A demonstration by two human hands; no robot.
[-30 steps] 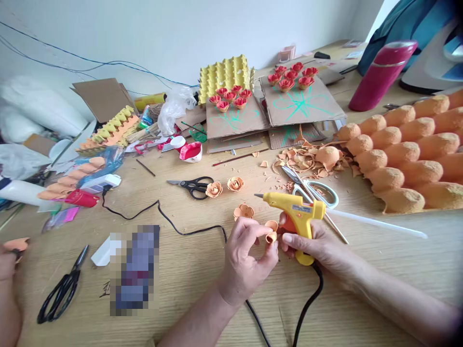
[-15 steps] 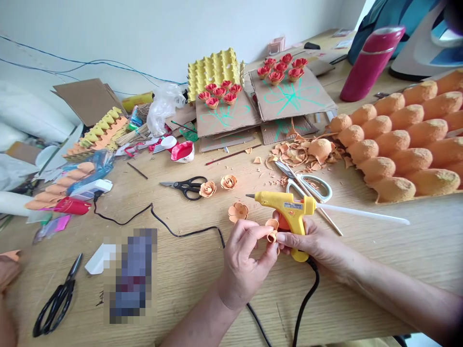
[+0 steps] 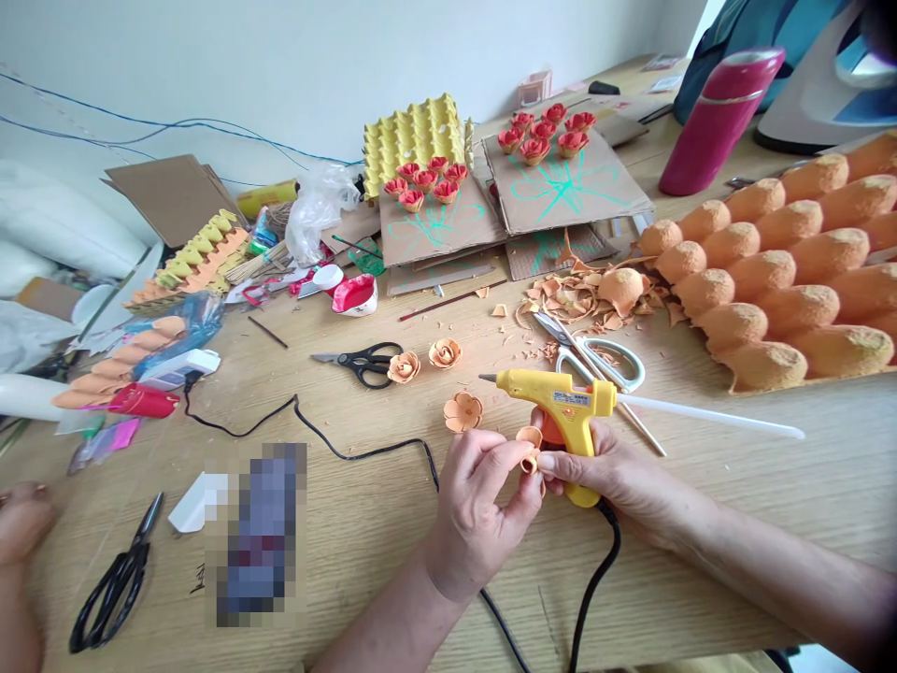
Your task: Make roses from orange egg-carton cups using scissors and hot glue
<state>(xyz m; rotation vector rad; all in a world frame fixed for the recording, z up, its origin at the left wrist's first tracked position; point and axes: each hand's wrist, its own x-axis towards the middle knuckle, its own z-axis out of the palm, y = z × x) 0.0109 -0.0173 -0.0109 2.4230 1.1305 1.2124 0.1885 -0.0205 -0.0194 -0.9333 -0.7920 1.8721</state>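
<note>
My left hand (image 3: 483,509) pinches an egg-carton flower (image 3: 531,460), a small rolled orange centre with petals around it. Against its other side rests the thumb of my right hand (image 3: 623,472). That right hand also holds a yellow glue gun (image 3: 550,393), its nozzle pointing left and a white glue stick (image 3: 715,416) jutting out behind. My fingers partly hide the flower and the trigger. Just beyond lie a flat orange petal cup (image 3: 462,411) and two finished-looking orange roses (image 3: 445,352) beside black-handled scissors (image 3: 371,363).
Orange egg trays (image 3: 763,299) fill the right side, near carton scraps (image 3: 581,290) and white-handled scissors (image 3: 609,365). Red flowers stand on cardboard sheets (image 3: 567,192) at the back. A power cord (image 3: 357,453) crosses the table. Another person's hand (image 3: 24,523) rests at the left edge.
The other person's hand at the left has shifted and the orange piece by it is out of sight. My hands keep nearly the same hold on the flower and glue gun.
</note>
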